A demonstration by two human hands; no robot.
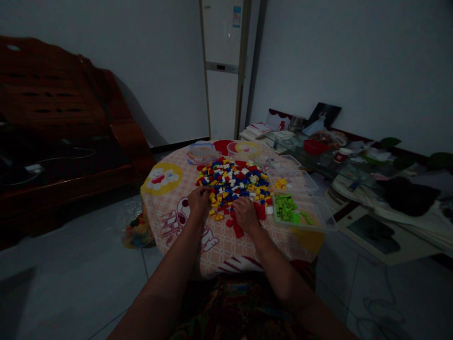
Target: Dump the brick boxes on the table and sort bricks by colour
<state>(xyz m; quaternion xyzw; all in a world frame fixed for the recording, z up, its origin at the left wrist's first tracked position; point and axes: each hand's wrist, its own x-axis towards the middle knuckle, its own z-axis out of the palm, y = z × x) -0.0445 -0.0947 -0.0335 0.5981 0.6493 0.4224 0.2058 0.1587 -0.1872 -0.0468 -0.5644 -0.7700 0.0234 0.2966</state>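
A mixed pile of toy building bricks (235,178) in red, blue, yellow and white covers the middle of the round table. At the pile's left edge is my left hand (199,200), its fingers bent together beside yellow and red bricks; what they pinch, if anything, is too small to make out. My right hand (245,213) lies over the near side of the pile, fingers curled down and their tips hidden among the bricks. Several red bricks (238,229) lie just under and left of it. Green bricks (286,208) fill part of a clear plastic box (311,225) to the right.
Behind the green bricks' box, another clear tray (306,182) holds some yellow bricks (281,183). More clear containers, including a blue-rimmed one (203,153), stand along the far edge. A patterned cloth (230,255) covers the table. A cluttered glass table (300,141) stands at right.
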